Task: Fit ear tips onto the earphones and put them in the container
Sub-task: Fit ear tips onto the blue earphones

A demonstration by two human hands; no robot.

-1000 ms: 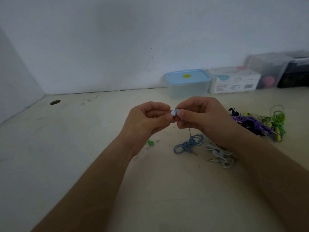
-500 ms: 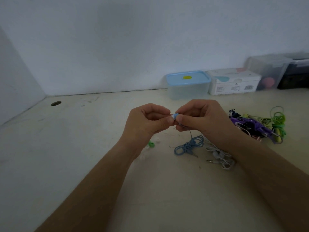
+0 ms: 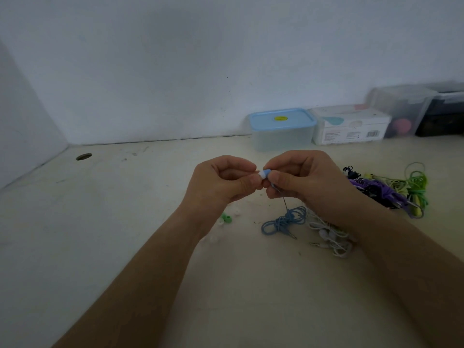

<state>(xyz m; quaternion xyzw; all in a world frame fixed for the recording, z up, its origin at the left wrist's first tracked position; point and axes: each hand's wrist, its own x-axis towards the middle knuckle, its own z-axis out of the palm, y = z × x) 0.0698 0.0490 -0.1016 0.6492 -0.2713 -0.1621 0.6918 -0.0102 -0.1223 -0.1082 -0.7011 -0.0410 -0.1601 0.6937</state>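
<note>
Both hands meet above the middle of the table. My right hand [image 3: 303, 182] pinches a blue earbud [image 3: 267, 171], whose blue cable [image 3: 285, 221] hangs down to a coil on the table. My left hand [image 3: 221, 183] pinches a white ear tip [image 3: 262, 175] against the earbud's end. Loose green and white ear tips [image 3: 227, 218] lie on the table under my left wrist. A clear container with a blue lid [image 3: 283, 129] stands shut at the back by the wall.
White earphones [image 3: 331, 237] lie beside the blue coil. A tangle of purple, black and green earphones [image 3: 391, 189] sits to the right. A white box [image 3: 351, 126] and dark bins [image 3: 431, 111] line the back wall. A round hole [image 3: 83, 156] marks the table's far left.
The hands stay together at the same spot. More of the white ear tip shows between the fingers than half a second ago.
</note>
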